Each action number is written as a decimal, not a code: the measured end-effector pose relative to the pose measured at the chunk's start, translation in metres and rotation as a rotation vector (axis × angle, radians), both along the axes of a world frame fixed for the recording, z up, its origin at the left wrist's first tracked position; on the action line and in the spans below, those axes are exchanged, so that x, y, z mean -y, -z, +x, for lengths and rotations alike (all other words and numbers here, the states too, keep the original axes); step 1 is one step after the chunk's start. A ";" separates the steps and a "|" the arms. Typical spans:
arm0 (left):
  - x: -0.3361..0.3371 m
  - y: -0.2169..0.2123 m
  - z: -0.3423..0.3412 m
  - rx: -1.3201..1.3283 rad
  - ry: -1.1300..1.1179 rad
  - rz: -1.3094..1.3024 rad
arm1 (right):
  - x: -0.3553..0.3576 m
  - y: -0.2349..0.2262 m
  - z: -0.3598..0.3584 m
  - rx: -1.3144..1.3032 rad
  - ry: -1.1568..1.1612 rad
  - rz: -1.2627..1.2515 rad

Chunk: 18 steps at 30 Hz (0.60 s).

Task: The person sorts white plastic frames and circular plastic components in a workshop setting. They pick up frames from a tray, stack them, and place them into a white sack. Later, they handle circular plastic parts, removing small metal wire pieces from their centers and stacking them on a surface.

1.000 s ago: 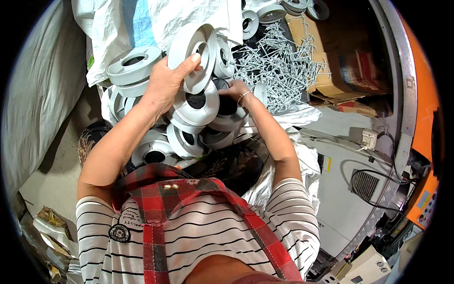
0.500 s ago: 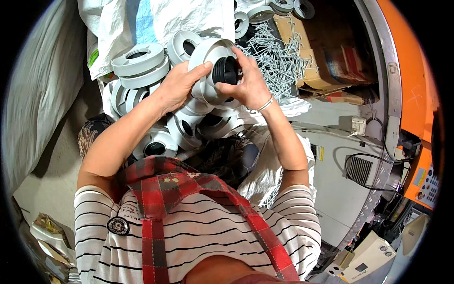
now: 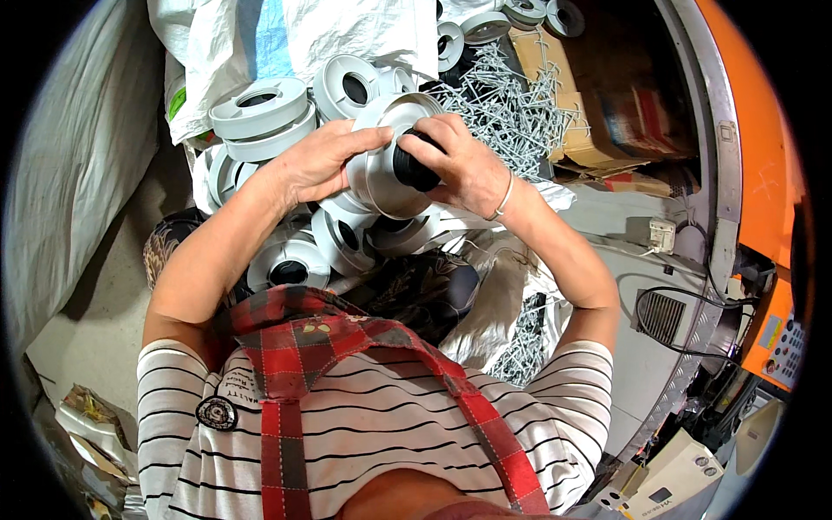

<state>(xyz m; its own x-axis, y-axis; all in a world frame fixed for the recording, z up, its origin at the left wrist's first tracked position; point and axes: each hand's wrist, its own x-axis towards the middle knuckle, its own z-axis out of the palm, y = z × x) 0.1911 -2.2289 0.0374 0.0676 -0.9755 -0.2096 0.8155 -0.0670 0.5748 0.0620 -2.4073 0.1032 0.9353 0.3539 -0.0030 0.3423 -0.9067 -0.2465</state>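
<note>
Both hands are now sitting slightly lower over the heap than 0.5 s ago, still joined on the same white ring (image 3: 386, 165). Left hand (image 3: 316, 165) is cupping the ring's rim, fingers (image 3: 364, 139) spread and closed against it. Right hand (image 3: 459, 165) is pinching a black plug (image 3: 414, 169) at the ring's centre, fingers curled tight around it. The ring is being held tilted just above the pile of white rings (image 3: 338, 238), with the loose metal clips (image 3: 511, 108) to the right of that pile. If the plug is going in crooked, which seems possible from this angle, it is risking jamming; a slipping rim could drop the ring into the pile.
</note>
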 end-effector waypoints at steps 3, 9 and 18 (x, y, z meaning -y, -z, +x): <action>0.007 0.010 -0.007 0.000 -0.095 -0.082 | 0.002 0.015 0.002 0.035 0.257 0.140; 0.017 0.010 -0.010 0.511 -0.168 0.035 | -0.003 0.034 0.005 0.012 0.732 0.694; 0.021 0.008 -0.004 0.225 -0.072 -0.008 | 0.024 0.024 -0.005 0.107 0.135 0.121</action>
<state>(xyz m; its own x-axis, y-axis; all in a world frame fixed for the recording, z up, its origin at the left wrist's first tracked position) 0.1875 -2.2500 0.0295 0.1809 -0.9680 -0.1739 0.6692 -0.0084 0.7431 0.0574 -2.4313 0.0791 0.9669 0.2174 0.1339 0.2500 -0.9121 -0.3250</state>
